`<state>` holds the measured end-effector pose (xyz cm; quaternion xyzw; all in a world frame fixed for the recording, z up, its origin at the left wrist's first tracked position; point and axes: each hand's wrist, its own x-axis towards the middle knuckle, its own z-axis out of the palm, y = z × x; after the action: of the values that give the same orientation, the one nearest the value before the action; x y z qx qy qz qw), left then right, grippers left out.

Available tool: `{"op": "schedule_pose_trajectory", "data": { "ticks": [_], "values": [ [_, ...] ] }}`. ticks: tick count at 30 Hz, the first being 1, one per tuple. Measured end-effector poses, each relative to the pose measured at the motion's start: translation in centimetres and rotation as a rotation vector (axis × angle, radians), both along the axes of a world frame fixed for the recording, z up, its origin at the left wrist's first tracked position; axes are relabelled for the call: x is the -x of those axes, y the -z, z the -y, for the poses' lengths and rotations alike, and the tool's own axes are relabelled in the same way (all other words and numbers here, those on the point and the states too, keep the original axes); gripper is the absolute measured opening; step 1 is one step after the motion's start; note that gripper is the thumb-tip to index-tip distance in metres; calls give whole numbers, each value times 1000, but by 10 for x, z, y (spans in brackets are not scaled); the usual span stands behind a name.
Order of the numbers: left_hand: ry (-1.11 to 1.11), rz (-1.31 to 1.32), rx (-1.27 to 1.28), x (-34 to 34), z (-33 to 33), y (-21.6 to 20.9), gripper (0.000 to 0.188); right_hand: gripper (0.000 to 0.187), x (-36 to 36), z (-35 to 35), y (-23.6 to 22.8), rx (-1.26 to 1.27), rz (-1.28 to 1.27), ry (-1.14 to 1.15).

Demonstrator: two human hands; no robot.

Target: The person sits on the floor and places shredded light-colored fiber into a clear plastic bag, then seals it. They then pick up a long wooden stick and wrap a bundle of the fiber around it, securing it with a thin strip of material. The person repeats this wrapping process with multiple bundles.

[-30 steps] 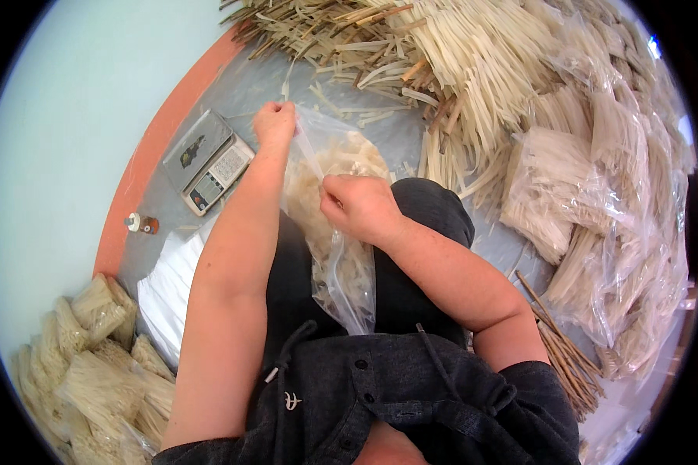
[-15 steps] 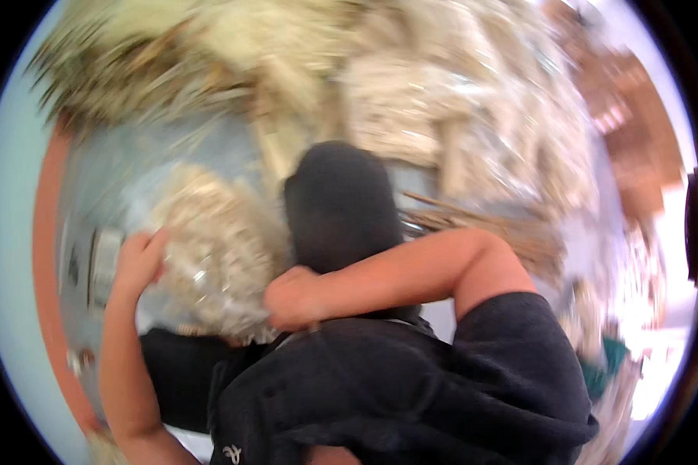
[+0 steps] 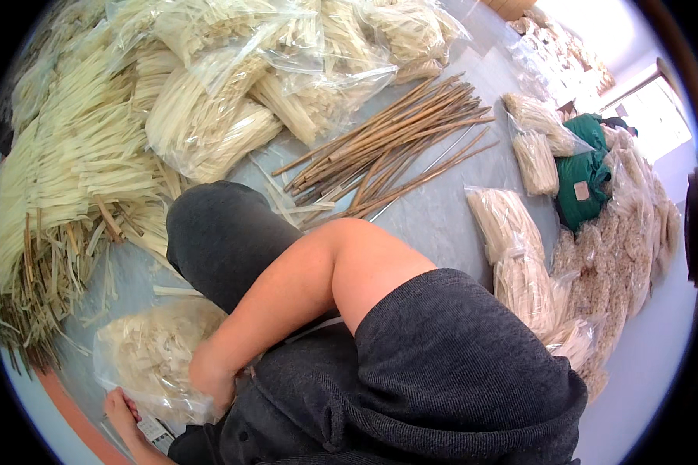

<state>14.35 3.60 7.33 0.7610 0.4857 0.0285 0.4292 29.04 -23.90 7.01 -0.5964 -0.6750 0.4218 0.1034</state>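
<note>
Bag (image 3: 157, 364) of pale strips (image 3: 159, 333) sits at the lower left of the frame; our left hand (image 3: 122, 415) curls closed on its near edge, while our right hand (image 3: 213, 378) meets its right side, fingers hidden; we cannot tell its grip. Beyond lie brown sticks (image 3: 395, 147) at upper centre, then a green bundle (image 3: 580, 167) at upper right.

A: Landmark?
B: Brown sticks (image 3: 395, 143), one loose pile, lying on grey floor (image 3: 451, 225).
A: Right of the sticks?
B: Green sack (image 3: 578, 164), one, pale label on its front. Clear bags of pale strips (image 3: 512, 225), several. Farther right, window (image 3: 663, 116), one, bright.
A: Left of the sticks?
B: Heap of loose strips (image 3: 81, 167), one, large, pale.
A: Beyond the sticks?
B: Cardboard box (image 3: 510, 7), brown, partly out of view.
</note>
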Motion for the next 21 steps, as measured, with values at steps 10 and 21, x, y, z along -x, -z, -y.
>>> {"op": "schedule_pose_trajectory", "data": {
  "ticks": [10, 21],
  "values": [
    [-236, 308, 246, -23, 19, -12, 22, 38, -13, -2, 39, 246, -878, 522],
    [-186, 346, 355, -27, 50, -41, 25, 78, -10, 15, 13, 835, -1164, 526]
  ]
}}
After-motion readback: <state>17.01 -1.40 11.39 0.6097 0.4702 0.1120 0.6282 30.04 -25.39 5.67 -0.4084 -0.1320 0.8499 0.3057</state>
